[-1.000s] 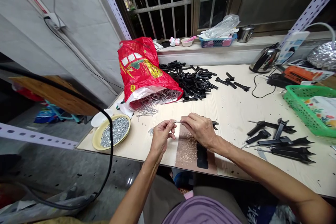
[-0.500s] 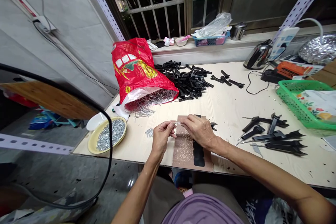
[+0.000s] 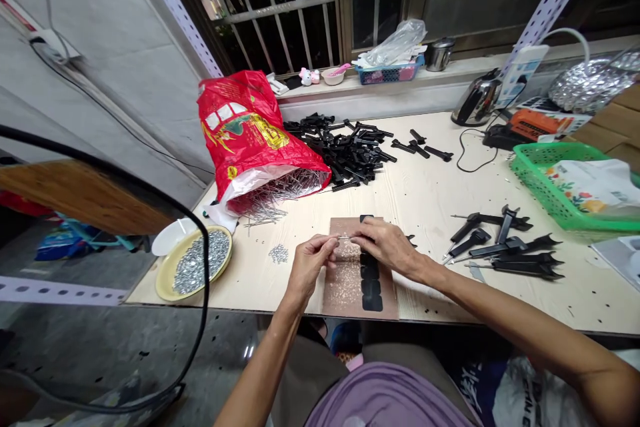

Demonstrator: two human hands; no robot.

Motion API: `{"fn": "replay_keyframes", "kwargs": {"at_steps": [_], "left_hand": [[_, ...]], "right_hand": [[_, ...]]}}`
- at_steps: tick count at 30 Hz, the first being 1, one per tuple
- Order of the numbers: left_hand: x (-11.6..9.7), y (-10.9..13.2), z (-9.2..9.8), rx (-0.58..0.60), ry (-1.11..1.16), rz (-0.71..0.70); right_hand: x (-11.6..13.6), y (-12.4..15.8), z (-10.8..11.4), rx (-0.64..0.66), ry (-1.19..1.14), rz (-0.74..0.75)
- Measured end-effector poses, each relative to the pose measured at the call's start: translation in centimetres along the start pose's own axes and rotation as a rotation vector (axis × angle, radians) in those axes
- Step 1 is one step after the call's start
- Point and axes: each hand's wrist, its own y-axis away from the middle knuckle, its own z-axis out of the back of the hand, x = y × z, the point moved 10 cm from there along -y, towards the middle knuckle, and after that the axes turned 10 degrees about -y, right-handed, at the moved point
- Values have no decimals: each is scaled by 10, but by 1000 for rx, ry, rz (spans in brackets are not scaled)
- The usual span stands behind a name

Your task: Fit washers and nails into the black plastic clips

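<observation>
Above a brown board (image 3: 345,287) with black patches, a thin metal rod (image 3: 345,237) runs between my two hands. My left hand (image 3: 313,263) pinches its left end between thumb and fingers. My right hand (image 3: 387,247) is closed round a black plastic part, mostly hidden, whose forked tip (image 3: 411,238) shows beyond the hand. Left of my left hand lies a small heap of metal bits (image 3: 279,253). A yellow bowl (image 3: 164,273) of similar bits stands at the table's left edge. Several black parts with rods (image 3: 505,247) lie on the right.
A red bag (image 3: 245,127) spills metal rods at the back left, beside a pile of black parts (image 3: 350,150). A green basket (image 3: 555,203) and a kettle (image 3: 477,100) stand right. A black cable (image 3: 204,280) hangs in front of the yellow bowl.
The camera view has shifted, so the table items appear further left. A bit more of the rod shows between my hands, which are slightly further apart.
</observation>
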Motion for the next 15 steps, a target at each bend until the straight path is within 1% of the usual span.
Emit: {"fn": "replay_keyframes", "kwargs": {"at_steps": [2, 4, 6, 8, 10, 11, 13, 14, 15], "left_hand": [[5, 3, -6, 22, -22, 23], [15, 4, -10, 25, -58, 69], [24, 3, -15, 23, -126, 87], [28, 1, -19, -2, -220, 40], [26, 0, -20, -65, -328, -50], [24, 0, -20, -101, -381, -95], [22, 2, -20, -158, -466, -156], [21, 3, -20, -175, -492, -172], [20, 4, -20, -182, -505, -179]], "right_hand": [[-20, 9, 14, 3, 36, -49], [-44, 18, 25, 13, 102, -100], [-64, 24, 29, 33, 179, -121], [-73, 30, 24, 61, 221, -99], [-67, 37, 12, 101, 209, -28], [-58, 41, 4, 140, 191, 38], [-35, 51, -14, 262, 156, 207], [-27, 55, -19, 309, 148, 273], [-23, 56, -20, 320, 146, 295]]}}
